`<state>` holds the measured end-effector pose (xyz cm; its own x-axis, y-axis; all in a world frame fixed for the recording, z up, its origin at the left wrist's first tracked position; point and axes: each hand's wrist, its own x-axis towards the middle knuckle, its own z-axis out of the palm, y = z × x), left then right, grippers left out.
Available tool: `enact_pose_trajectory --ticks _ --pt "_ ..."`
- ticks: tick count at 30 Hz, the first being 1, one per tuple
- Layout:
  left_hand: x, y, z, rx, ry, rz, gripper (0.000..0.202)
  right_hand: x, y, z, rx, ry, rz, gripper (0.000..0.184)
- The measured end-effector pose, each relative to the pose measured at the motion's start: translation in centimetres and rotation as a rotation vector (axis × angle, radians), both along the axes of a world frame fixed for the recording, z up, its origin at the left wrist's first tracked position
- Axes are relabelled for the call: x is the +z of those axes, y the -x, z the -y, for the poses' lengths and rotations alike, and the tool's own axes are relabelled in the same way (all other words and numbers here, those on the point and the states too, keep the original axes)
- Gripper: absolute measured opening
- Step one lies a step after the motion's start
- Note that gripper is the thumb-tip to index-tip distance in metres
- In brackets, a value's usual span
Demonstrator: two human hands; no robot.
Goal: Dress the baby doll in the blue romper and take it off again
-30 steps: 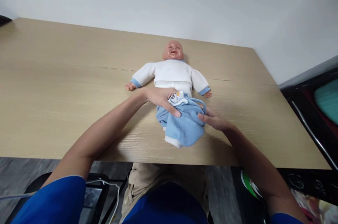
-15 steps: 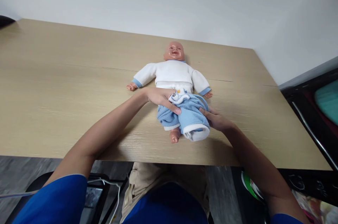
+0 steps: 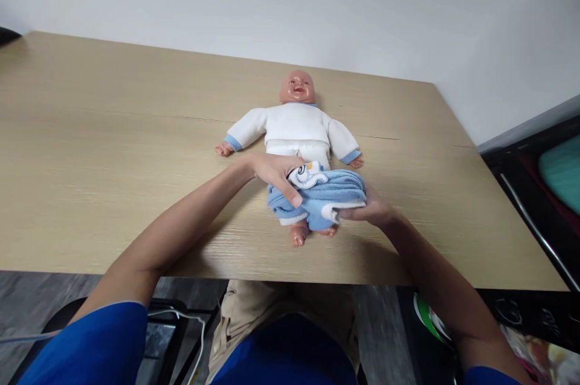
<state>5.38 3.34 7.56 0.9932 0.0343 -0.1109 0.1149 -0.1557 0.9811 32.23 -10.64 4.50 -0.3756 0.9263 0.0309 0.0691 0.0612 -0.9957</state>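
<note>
On its back on the wooden table lies a baby doll, head towards the wall and arms spread, in a white top with blue cuffs. Blue terry trousers with white hems are bunched around its legs, and both bare feet stick out below. My left hand grips the trousers near the waist, beside a white embroidered patch; its thumb lies across the cloth and its fingers are mostly hidden. At the other side, my right hand holds the gathered trouser leg by its white hem, thumb underneath.
A pale wall rises behind the table. To the right stands a black frame with a teal item inside. The table's front edge runs just before my lap. Below it a white cable hangs at the left.
My right hand has shifted down to the hem and pushed the trouser leg up into folds. The doll's second foot now shows. My left hand has barely moved.
</note>
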Motion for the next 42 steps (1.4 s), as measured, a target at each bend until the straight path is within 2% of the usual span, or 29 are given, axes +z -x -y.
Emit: enact_pose_trajectory --ticks 4,7,13,17,19,22,25,28,32,36,39,42 --pt "0.1 -0.1 0.3 0.062 -0.017 0.020 0.054 -1.5 0.4 -0.3 -0.181 0.019 -0.028 0.053" --pt "0.0 0.2 0.3 0.105 -0.074 0.039 0.051 -1.6 0.8 -0.7 -0.239 -0.045 -0.029 0.052" --pt "-0.9 0.5 0.0 0.214 -0.111 0.060 0.061 0.2 1.5 -0.5 -0.276 -0.028 0.012 0.050" --pt "-0.5 0.1 0.9 0.199 -0.054 0.087 0.074 1.9 2.6 1.2 -0.280 0.008 0.075 0.042" --pt "0.0 -0.2 1.5 0.142 -0.072 0.060 0.065 2.5 3.6 2.7 -0.309 0.008 0.085 0.041" --pt "0.5 -0.5 2.2 0.119 -0.140 0.019 0.042 2.6 5.8 5.7 -0.432 -0.010 0.120 0.038" --pt "0.6 -0.6 2.5 0.164 -0.249 -0.045 0.037 1.6 7.7 8.8 -0.572 -0.036 0.209 0.038" --pt "0.7 -0.7 3.0 0.186 -0.394 -0.114 0.051 -0.1 8.6 11.1 -0.684 -0.086 0.304 0.031" --pt "1.2 -1.1 4.3 0.237 -0.584 -0.287 0.057 -2.3 9.0 12.6 -0.806 -0.120 0.456 0.021" --pt "1.3 -1.4 5.6 0.250 -0.661 -0.402 0.066 -3.8 9.4 13.1 -0.880 -0.159 0.583 0.016" --pt "1.0 -1.6 6.1 0.246 -0.691 -0.449 0.077 -4.6 9.6 13.1 -0.920 -0.216 0.542 0.024" --pt "0.7 -1.7 6.2 0.226 -0.694 -0.447 0.080 -5.4 9.5 13.0 -0.900 -0.135 0.399 0.031"
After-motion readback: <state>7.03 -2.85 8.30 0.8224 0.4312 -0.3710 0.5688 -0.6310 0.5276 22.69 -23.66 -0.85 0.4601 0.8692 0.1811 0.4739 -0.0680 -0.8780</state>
